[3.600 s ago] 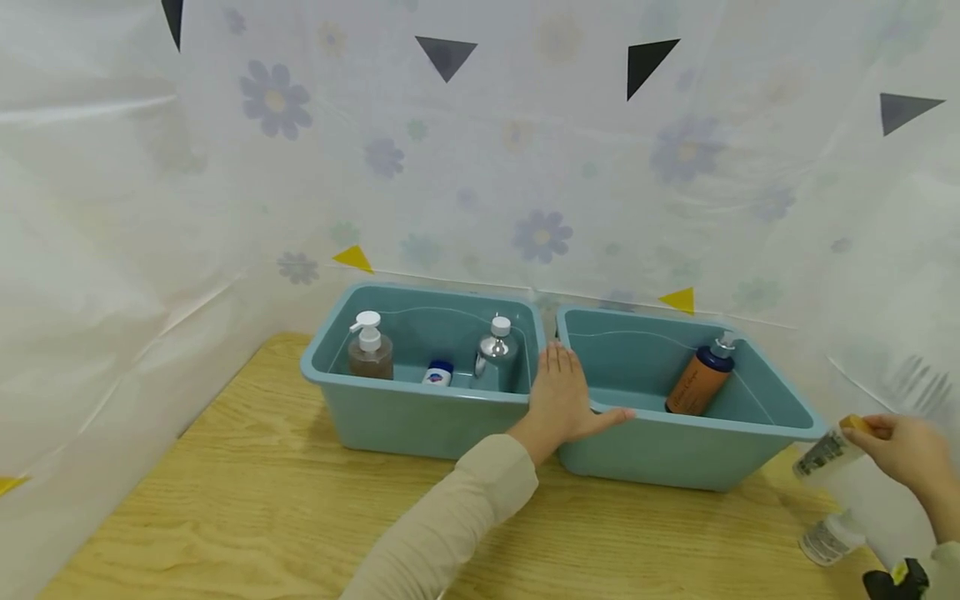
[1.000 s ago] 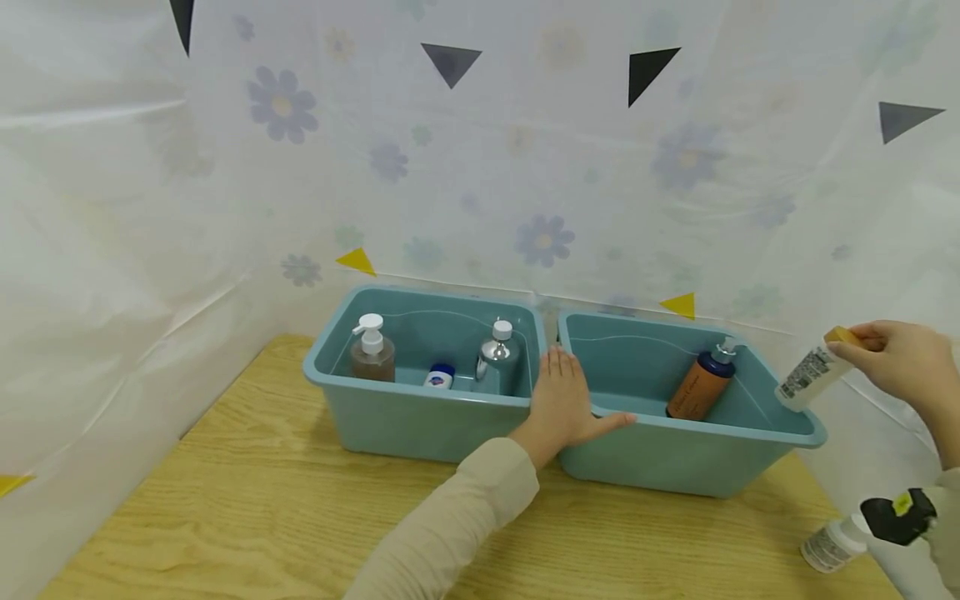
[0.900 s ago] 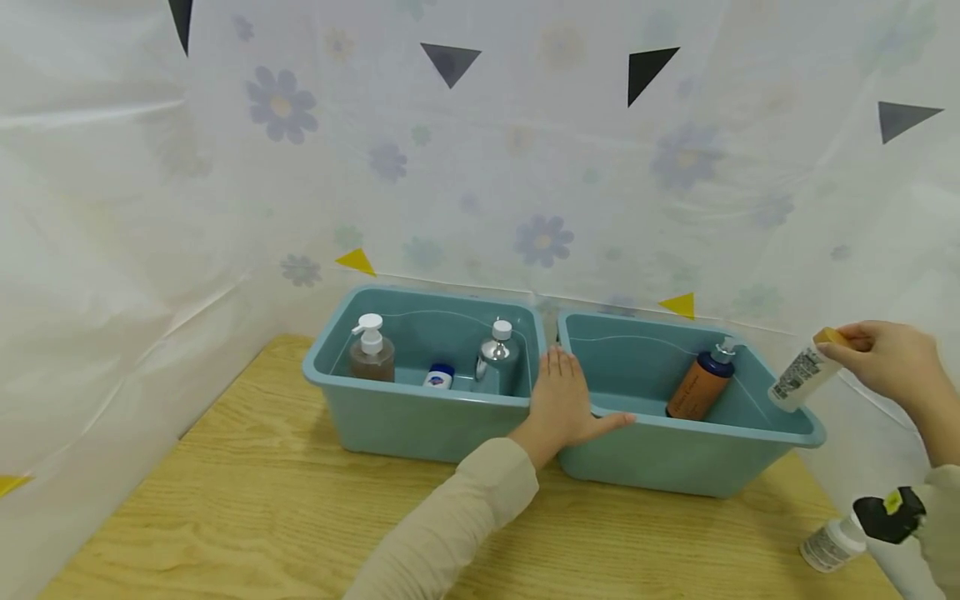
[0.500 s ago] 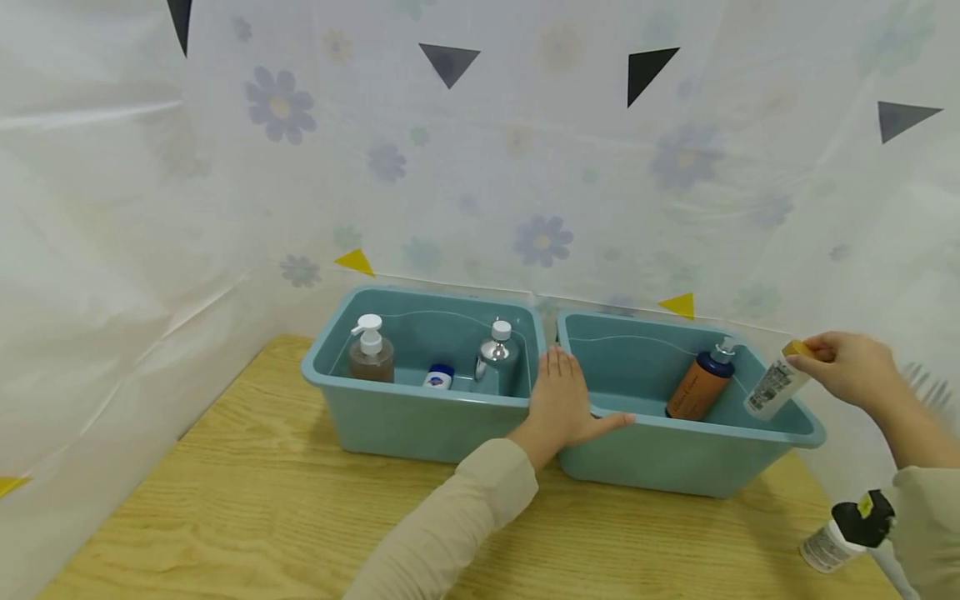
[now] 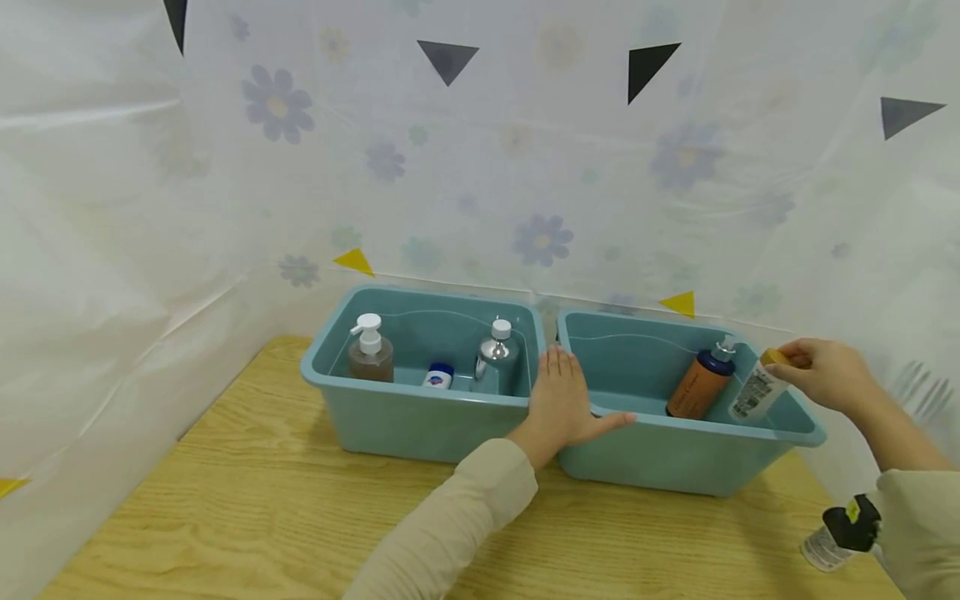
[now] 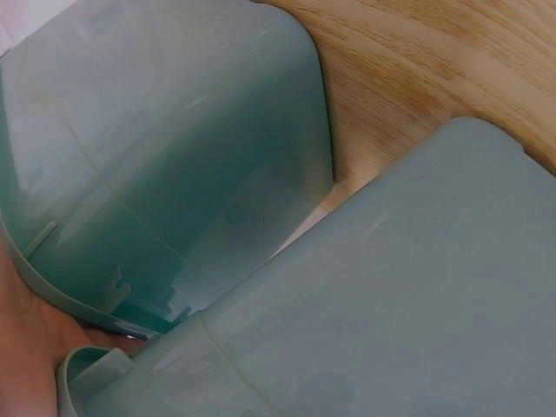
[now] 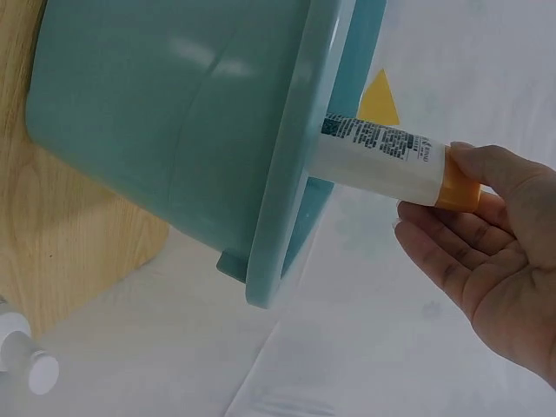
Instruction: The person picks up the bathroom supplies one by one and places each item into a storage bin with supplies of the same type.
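Observation:
With its thumb and fingers my right hand pinches the yellow cap of a white bottle. The bottle hangs tilted, its lower end inside the right blue-green bin, beside an orange pump bottle with a dark blue collar. In the right wrist view, the bottle's printed label shows above the bin's rim. My left hand lies with straight fingers over the facing rims of the two bins, thumb stretched along the right bin's front rim.
The left bin holds a white-pump bottle, a small blue-capped container and a clear bottle with a white cap. A small white bottle stands at the table's right edge, partly behind the wrist camera. Plastic sheeting hangs behind the wooden table.
My right hand has carried the yellow-capped white bottle up from beside the small white bottle, over the right bin's end, then leftward and down into it. The left hand has stayed put.

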Motion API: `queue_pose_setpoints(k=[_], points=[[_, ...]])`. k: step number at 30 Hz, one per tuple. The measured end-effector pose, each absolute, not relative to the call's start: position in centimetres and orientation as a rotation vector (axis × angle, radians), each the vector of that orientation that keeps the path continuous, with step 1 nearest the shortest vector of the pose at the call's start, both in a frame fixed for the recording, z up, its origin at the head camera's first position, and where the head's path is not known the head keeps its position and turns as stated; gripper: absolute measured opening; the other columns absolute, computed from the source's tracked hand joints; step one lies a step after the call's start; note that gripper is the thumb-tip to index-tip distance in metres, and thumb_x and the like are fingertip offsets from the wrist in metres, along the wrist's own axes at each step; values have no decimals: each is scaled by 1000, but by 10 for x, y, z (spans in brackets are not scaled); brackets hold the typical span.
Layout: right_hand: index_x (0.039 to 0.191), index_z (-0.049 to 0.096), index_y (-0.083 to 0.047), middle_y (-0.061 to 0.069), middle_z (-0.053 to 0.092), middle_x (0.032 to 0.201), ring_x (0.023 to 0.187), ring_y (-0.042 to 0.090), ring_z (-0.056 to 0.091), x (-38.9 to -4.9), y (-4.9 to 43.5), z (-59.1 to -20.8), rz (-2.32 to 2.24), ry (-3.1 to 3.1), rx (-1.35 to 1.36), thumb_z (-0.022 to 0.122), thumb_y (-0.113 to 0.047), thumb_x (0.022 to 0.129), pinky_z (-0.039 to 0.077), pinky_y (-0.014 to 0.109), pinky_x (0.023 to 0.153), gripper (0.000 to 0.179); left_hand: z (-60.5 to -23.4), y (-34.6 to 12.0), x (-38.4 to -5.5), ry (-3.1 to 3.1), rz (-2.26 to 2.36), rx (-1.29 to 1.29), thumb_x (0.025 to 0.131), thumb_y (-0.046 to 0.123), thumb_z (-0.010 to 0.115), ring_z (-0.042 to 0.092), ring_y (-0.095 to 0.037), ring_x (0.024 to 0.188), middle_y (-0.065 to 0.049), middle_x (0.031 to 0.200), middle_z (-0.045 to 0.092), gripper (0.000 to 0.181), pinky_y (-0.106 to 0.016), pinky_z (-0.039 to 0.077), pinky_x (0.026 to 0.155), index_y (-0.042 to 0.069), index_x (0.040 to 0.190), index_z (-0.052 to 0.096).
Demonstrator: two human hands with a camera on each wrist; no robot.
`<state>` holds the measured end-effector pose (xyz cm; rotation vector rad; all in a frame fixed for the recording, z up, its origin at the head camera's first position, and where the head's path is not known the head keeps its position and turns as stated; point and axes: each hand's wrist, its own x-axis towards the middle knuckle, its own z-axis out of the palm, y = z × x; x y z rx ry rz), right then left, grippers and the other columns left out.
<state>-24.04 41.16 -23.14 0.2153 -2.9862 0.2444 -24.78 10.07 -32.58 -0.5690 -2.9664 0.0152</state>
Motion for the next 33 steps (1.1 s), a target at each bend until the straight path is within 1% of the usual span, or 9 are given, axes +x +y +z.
queue_pose_setpoints(k=[4,8,12,17,21,26,29,33], points=[[106,54,21,37,60,94,78,44,58,-243,411,-234,236,-2999,229,60,-24,90,49,50,64,48,-325,101,-248,-2969,4,-567,74,88,14,14,-28,144,-14,154,19,112,-37,15,118,4,148,17],[105,56,19,35,61,93,77,42,59,-245,410,-237,223,-3013,267,61,-25,90,50,49,64,47,-325,101,-248,-2974,-2,-565,74,88,15,14,-28,144,-15,155,19,112,-37,15,118,4,148,17],[103,58,17,30,63,88,73,36,60,-245,407,-238,225,-3027,302,62,-21,89,50,45,61,40,-325,101,-248,-2979,4,-566,74,87,15,14,-28,144,-15,155,18,112,-37,15,118,4,148,16],[100,59,17,29,63,86,72,34,60,-244,403,-239,220,-3044,342,64,-13,86,50,43,60,33,-325,100,-248,-2974,11,-568,74,87,15,14,-28,144,-15,154,18,112,-37,15,118,3,148,17],[95,60,15,27,64,84,70,32,60,-244,401,-241,211,-3056,360,65,-12,84,50,41,59,29,-325,100,-248,-2963,25,-568,74,87,14,15,-28,144,-15,154,19,112,-38,15,117,3,148,18],[96,61,14,22,65,83,70,27,60,-246,402,-244,228,-3085,365,66,-14,83,50,39,59,31,-326,100,-248,-2956,17,-567,74,87,14,15,-28,144,-16,154,19,112,-38,16,117,3,148,18],[99,61,15,20,66,83,71,26,60,-247,403,-247,226,-3095,371,67,-16,83,51,39,60,34,-326,100,-248,-2951,17,-568,74,87,14,16,-28,144,-16,154,20,112,-38,16,117,3,148,18],[98,62,15,19,66,81,70,25,60,-246,401,-250,220,-3088,387,68,-15,82,50,39,59,34,-326,100,-247,-2945,24,-568,74,87,15,17,-28,144,-16,154,21,112,-38,16,117,3,148,19]])
